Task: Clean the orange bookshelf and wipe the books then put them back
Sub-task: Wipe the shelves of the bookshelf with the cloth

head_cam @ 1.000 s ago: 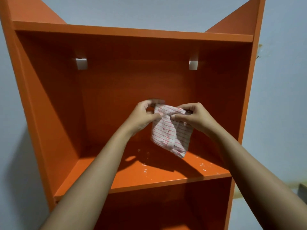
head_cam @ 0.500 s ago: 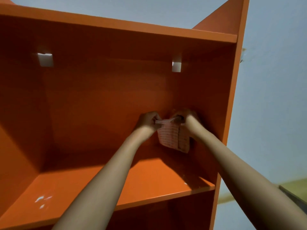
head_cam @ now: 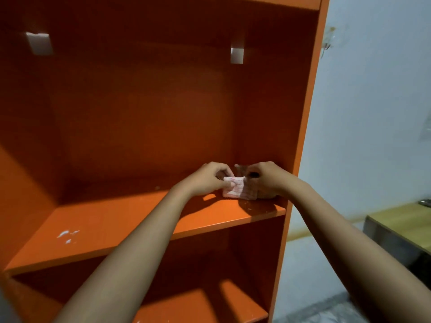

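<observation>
The orange bookshelf (head_cam: 140,220) fills the view, and no books show in it. A small pink-and-white striped cloth (head_cam: 239,189), folded into a pad, sits at the right end of the middle shelf board, close to the right side panel. My left hand (head_cam: 207,178) pinches the cloth's left edge with thumb and fingers. My right hand (head_cam: 265,179) grips its right side, fingers curled over it. Both hands are low, just above the shelf board.
White specks (head_cam: 66,235) mark the shelf's left front. Two pale square cut-outs (head_cam: 236,55) sit high in the back panel. A lower shelf (head_cam: 210,306) lies below. A pale wall (head_cam: 373,136) stands at the right, with a wooden table edge (head_cam: 401,227) beyond.
The cloth hung open between my hands in mid-air; now it is folded small and down on the right end of the shelf board. The view shifted right and lower.
</observation>
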Motion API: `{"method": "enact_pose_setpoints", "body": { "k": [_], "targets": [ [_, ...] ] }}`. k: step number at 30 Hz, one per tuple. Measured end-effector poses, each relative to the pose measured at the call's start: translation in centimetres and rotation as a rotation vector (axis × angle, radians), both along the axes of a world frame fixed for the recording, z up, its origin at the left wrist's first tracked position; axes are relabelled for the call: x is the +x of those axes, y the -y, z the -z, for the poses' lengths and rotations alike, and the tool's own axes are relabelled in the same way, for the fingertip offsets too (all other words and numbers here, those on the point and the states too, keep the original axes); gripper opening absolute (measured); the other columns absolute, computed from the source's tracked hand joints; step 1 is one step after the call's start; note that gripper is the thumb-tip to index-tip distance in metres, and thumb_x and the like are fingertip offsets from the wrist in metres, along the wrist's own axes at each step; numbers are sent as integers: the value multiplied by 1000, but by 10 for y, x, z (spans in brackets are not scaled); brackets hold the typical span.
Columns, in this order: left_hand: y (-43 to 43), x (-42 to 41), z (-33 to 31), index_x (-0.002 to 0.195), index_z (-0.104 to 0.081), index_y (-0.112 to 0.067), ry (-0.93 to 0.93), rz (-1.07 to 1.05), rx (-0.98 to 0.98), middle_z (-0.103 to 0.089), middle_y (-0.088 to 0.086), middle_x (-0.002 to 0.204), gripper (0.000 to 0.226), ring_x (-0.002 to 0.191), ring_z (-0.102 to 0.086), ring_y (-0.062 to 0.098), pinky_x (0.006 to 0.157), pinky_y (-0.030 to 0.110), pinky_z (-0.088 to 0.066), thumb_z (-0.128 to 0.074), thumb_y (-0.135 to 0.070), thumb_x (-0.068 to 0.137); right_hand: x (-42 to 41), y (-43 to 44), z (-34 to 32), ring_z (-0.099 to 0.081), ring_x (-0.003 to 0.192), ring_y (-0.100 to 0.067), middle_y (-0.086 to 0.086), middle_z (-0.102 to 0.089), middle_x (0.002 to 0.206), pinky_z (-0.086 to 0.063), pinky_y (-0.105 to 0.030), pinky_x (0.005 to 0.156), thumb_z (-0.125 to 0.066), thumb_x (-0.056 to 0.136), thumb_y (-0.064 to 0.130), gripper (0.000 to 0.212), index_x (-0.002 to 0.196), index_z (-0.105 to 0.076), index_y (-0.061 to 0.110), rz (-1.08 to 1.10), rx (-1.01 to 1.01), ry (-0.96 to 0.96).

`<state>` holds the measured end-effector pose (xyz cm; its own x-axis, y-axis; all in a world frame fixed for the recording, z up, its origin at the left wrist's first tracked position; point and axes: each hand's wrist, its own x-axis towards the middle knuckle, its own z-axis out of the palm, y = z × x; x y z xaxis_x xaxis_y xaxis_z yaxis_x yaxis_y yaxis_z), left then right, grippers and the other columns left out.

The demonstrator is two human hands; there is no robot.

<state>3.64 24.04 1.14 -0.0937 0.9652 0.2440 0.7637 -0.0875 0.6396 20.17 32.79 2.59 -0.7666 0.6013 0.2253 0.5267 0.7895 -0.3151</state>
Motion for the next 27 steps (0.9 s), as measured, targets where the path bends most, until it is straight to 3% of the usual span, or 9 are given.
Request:
{"method": "enact_pose_setpoints", "body": {
  "k": [2,5,8,12,16,18,20,21,27],
  "targets": [
    [4,5,0,89,-67,-21,6,35,-17,-71,4,94,9,92,-66,19,88,41,-51,-72,-19,82,1,5,-1,-52,86,-15,-7,-57,111,-38,-23,66,-44,98,25,26,108,-63,10,-8,50,-77],
    [9,7,2,87,-69,-24,30,52,-34,-72,5,96,10,95,-67,20,90,41,-52,-75,-21,79,-5,6,-4,-46,120,-27,-11,-52,124,-38,-33,89,-42,98,26,30,112,-63,9,-10,122,-106],
    [14,9,2,94,-71,-16,73,57,-37,-73,4,96,16,94,-67,16,91,38,-52,-74,-22,80,-18,1,-2,-50,113,-26,-8,-53,117,-36,-30,81,-43,98,29,33,117,-62,10,-44,54,-62],
    [22,8,1,102,-72,-12,95,56,-39,-72,2,101,20,96,-67,11,91,31,-52,-70,-19,84,-26,-8,15,-48,121,-25,-7,-51,137,-38,-36,95,-33,98,47,47,132,-52,20,-24,-188,108],
    [39,1,3,103,-71,-14,102,10,1,-71,0,102,17,98,-66,6,91,24,-51,-66,-18,87,-21,-5,21,-50,120,-23,-4,-52,137,-37,-41,100,-18,84,75,75,131,-52,27,-74,-348,31],
    [53,-8,4,101,-71,-14,47,-67,55,-71,-2,98,16,94,-66,6,87,22,-50,-65,-20,88,-19,-1,25,-51,116,-20,-3,-54,133,-37,-34,91,-21,84,74,73,133,-50,29,-92,-376,16],
    [72,-22,6,97,-72,-15,29,-212,137,-71,-3,96,14,92,-65,8,86,26,-48,-64,-22,89,-17,2,33,-55,104,-16,0,-61,122,-38,-29,80,-29,87,69,63,134,-47,32,-104,-312,35],
    [81,-31,10,95,-72,-16,37,-291,176,-71,-3,95,13,92,-65,9,86,29,-48,-63,-23,89,-16,4,36,-55,107,-17,0,-59,126,-38,-29,80,-30,89,67,59,136,-44,34,-101,-251,53],
    [131,-56,34,97,-72,-15,1,-558,212,-70,-3,100,17,97,-61,12,84,25,-40,-59,-25,92,-18,17,48,-34,136,-27,-5,-32,152,-26,-44,108,-25,93,62,60,146,-26,34,79,18,191]
  ]
}}
